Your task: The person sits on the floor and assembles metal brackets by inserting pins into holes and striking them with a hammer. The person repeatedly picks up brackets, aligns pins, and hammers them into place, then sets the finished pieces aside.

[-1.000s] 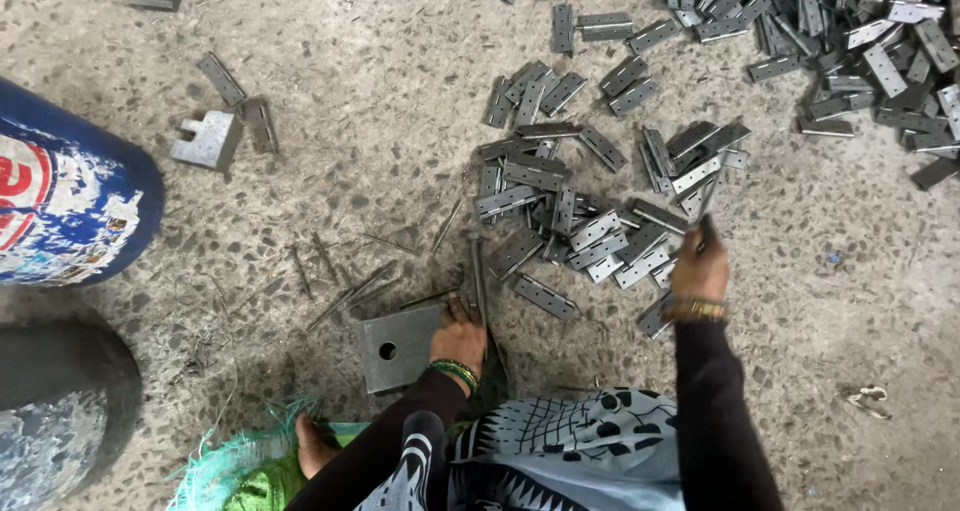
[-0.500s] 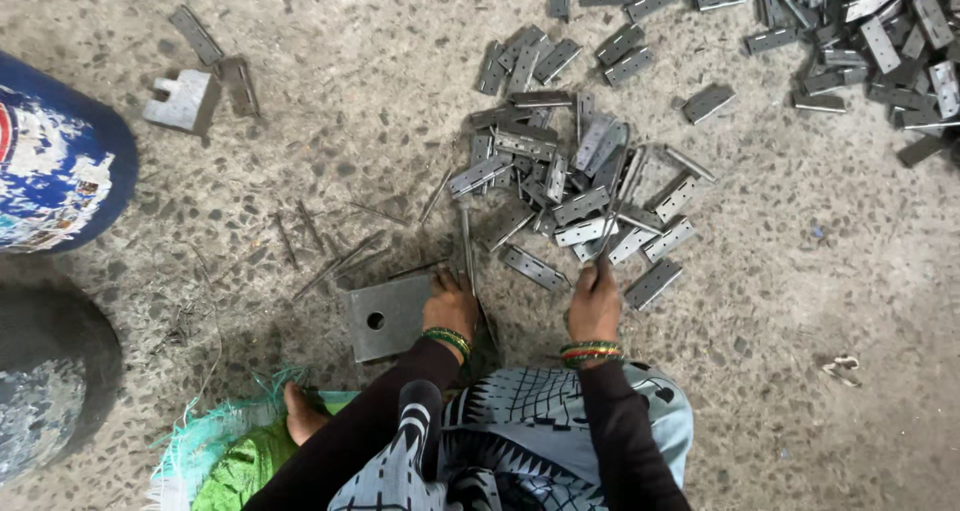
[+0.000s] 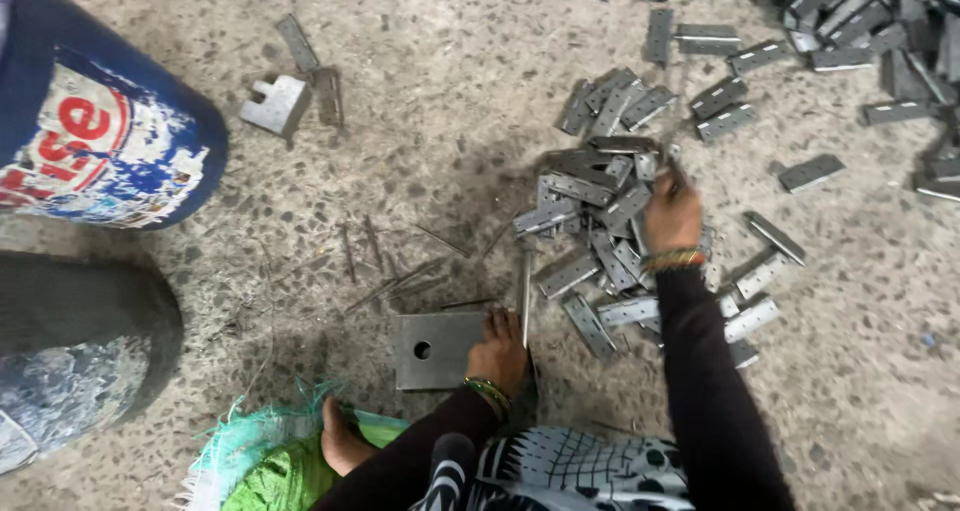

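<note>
While work is done low on a speckled concrete floor, a blue drum and a dark drum are seen at the left edge, well apart from the hands. A loose heap of grey metal hinges is spread within arm's reach in front of the seated person, apparently so that pieces can be drawn one at a time, and a larger scatter lies at the upper right. A square metal plate with a hole is laid flat near the knees, likely as a base, and is steadied by the left hand, by which a thin upright rod is also gripped. The right hand is stretched into the heap, its grip closed on a hinge piece. Thin pins are strewn beside the plate.
</note>
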